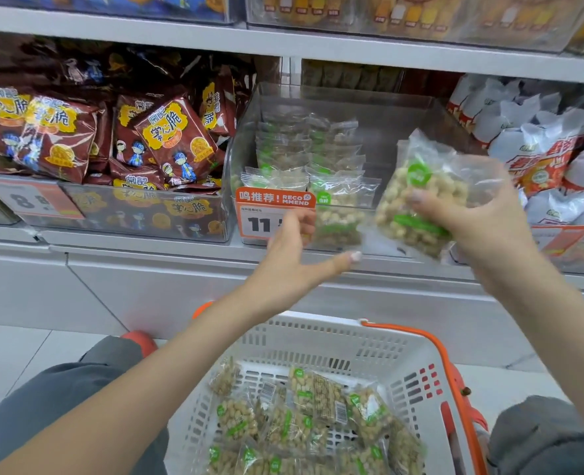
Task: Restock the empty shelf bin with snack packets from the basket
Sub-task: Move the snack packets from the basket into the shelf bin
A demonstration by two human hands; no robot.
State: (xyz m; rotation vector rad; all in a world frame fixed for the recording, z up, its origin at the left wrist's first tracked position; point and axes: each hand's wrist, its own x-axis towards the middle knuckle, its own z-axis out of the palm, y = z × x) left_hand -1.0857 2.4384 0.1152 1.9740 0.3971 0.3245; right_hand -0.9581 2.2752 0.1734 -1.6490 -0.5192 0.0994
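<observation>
The task looks partly done. The clear shelf bin [318, 108] already holds some clear snack packets [309, 159], stacked in rows at its left and back part, but the right part of it, just behind the right hand [482, 221], seems still without packets. The white basket [397, 347] with orange handles, below both forearms, still holds many packets [304, 416] of the same kind, so I judge that much of the work is left.

The right hand grips one snack packet [417, 197] with curled fingers and thumb, and holds it in the air just in front of the bin's front wall, a little tilted. The left hand [294, 265] is open, with the thumb stretched to the right and nothing in it; its fingers are near the orange price tag [275, 214] on the bin's front, and whether they touch it I cannot tell.

For moving, the bin is open at the top, but the shelf board [421, 53] above the hands is low, so the packet must probably go over the front wall and under this board. Left of the left hand stands a bin of brown snack bags [167, 138], and right of the right hand lie white bags [537, 145]; both are close to the bin's side walls.
</observation>
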